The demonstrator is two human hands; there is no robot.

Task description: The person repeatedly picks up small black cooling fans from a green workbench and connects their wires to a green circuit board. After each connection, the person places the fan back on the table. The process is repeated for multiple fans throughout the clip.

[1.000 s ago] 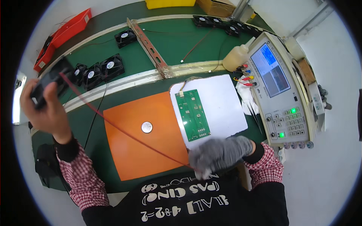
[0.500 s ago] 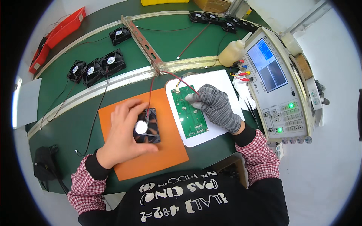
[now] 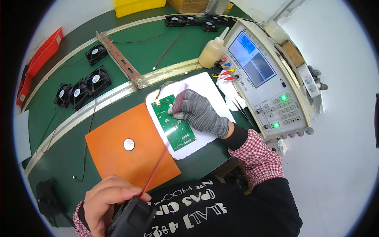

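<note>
My bare left hand (image 3: 108, 197) is closed on a black cooling fan (image 3: 132, 219) low at the left, close to my body. A red wire (image 3: 155, 170) runs from the fan up toward the circuit board, its far end blurred. In a grey striped glove, my right hand (image 3: 199, 112) is closed over the upper part of the green circuit board (image 3: 177, 132). Its thumb and fingertips are pinched near a small connector; what they hold is hidden. A white-plugged cable (image 3: 157, 102) sits at the board's top corner. On the orange sheet (image 3: 114, 162) lies a white disc (image 3: 128, 144).
A white pad (image 3: 213, 102) lies under the board. A test instrument (image 3: 260, 75) with a lit screen stands right, beside a plastic bottle (image 3: 212, 53) and tweezers (image 3: 244, 112). Several fans (image 3: 98, 81) lie behind the metal rail (image 3: 118, 59). Red bins (image 3: 45, 53) stand far left.
My left hand has lifted the fan off the orange sheet and drawn it down toward my body, uncovering the white disc. My right hand stays at the board. The whole view has shifted.
</note>
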